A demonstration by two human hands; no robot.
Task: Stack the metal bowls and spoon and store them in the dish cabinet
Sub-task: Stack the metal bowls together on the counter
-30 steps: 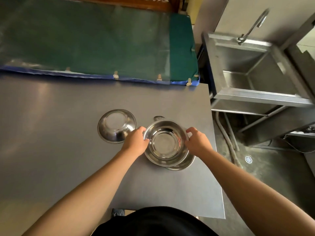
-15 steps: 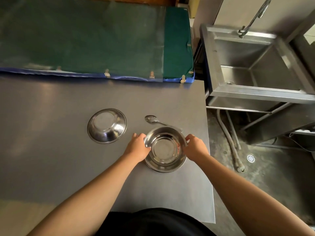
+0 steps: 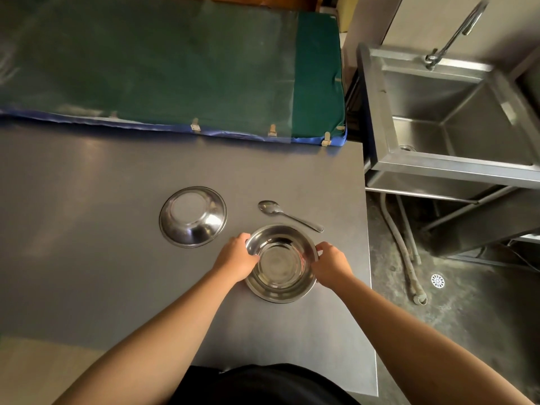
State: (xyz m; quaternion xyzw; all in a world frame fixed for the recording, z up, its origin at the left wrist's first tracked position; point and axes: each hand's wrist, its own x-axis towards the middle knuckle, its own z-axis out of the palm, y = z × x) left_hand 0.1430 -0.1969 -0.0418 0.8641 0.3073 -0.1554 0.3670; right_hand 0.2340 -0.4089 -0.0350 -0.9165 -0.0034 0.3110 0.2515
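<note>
An upright metal bowl (image 3: 280,260) rests nested in another metal bowl on the grey table (image 3: 102,258); only the lower bowl's rim (image 3: 277,299) shows under it. My left hand (image 3: 238,260) grips the top bowl's left rim and my right hand (image 3: 328,266) grips its right rim. A third metal bowl (image 3: 193,216) lies upside down to the left, apart from my hands. A metal spoon (image 3: 289,214) lies on the table just behind the stacked bowls, handle pointing right.
A green padded mat with a blue edge (image 3: 175,68) borders the table's far side. A steel sink (image 3: 455,118) with a tap (image 3: 455,33) stands to the right, past the table's right edge (image 3: 368,258). Hoses (image 3: 406,252) and a floor drain (image 3: 437,280) lie below.
The held bowl came down and now sits squarely in the lower bowl. The spoon, mostly hidden behind it a second ago, is now in full view. The view shifted slightly.
</note>
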